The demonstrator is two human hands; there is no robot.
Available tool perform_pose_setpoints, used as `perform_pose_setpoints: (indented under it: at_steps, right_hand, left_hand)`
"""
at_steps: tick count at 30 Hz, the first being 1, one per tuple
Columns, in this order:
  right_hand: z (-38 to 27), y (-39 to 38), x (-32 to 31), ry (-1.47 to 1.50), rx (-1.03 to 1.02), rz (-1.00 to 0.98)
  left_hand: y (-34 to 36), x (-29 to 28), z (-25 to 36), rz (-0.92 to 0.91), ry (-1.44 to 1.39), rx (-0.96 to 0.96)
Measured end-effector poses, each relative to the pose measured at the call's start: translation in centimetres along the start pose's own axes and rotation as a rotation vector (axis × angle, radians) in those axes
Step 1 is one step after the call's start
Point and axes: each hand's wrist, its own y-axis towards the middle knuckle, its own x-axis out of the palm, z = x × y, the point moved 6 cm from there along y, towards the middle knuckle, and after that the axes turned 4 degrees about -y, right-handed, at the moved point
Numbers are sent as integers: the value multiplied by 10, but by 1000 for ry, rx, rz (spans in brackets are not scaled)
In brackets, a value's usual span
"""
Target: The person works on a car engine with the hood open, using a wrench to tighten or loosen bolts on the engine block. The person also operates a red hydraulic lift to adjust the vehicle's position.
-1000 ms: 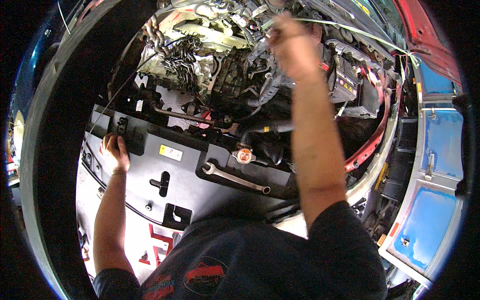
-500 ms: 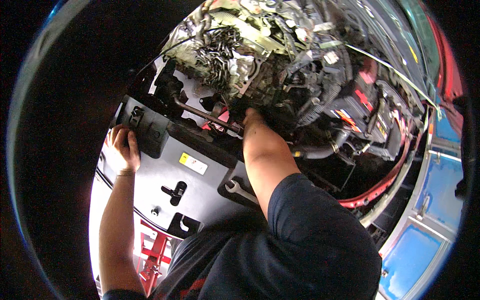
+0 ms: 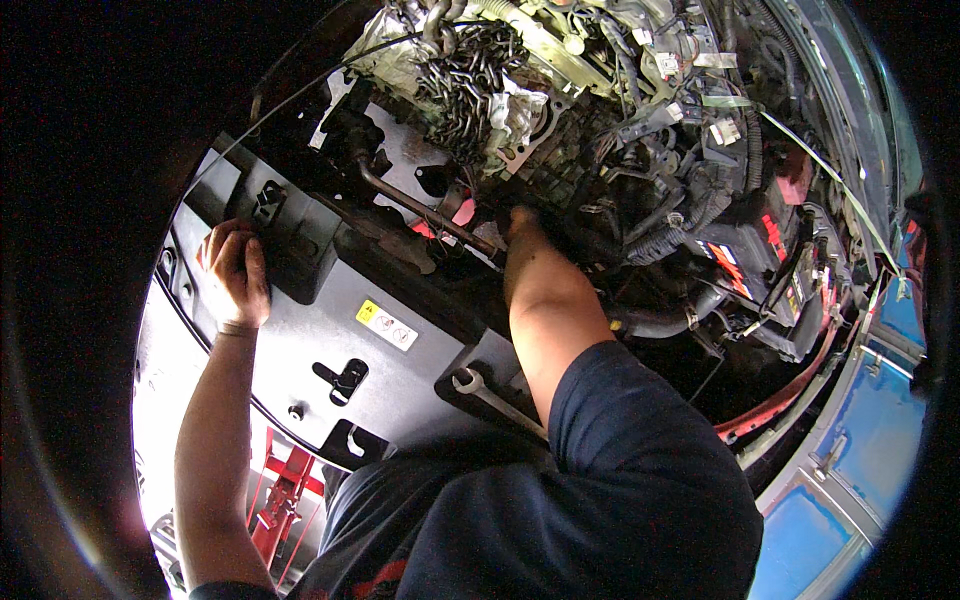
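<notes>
My left hand (image 3: 233, 272) leans on the black plastic cover (image 3: 300, 345) along the front of the engine bay, beside a raised dark part of it. Its fingers are loosely bent and the thumb stands apart; nothing shows in its grasp. Deep in the bay is my right hand (image 3: 520, 222), beyond the end of a brown metal pipe (image 3: 425, 212). Only the back of that hand near the wrist shows; the fingers are lost in shadow among dark parts. An open-ended wrench (image 3: 492, 398) lies in a recess of the cover, under my right arm.
A heap of chain (image 3: 470, 95) sits on the engine at the back. To the right are a battery (image 3: 735, 245), a corrugated hose (image 3: 685, 225) and a thick black hose (image 3: 660, 318). Blue cabinets (image 3: 862, 425) stand at far right, a red metal stand (image 3: 285, 500) below at left.
The view has shifted and turned slightly. My left hand stays on the cover, and my right arm still reaches into the same spot.
</notes>
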Motion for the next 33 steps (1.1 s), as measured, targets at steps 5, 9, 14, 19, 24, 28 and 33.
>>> perform_pose_setpoints:
  at_steps: [5,9,14,19,24,28,33]
  right_hand:
    - [-4,0,-1,-33,0,-10]
    - [-1,3,0,-52,-1,-15]
    - [2,6,4,-93,-8,-21]
    - [4,7,2,-111,-19,-21]
    - [6,8,1,-123,-18,-30]
    - [5,7,5,-121,-10,-44]
    - [1,7,10,-119,-5,-66]
  left_hand:
    - [-3,1,-1,-1,11,-4]
    - [-3,0,-6,-7,16,18]
    - [-7,-1,-12,-15,-1,-1]
    - [-2,1,-16,-26,27,34]
    - [-7,0,-10,-15,23,45]
    - [-4,2,-10,-56,20,8]
    - [0,1,0,-9,48,48]
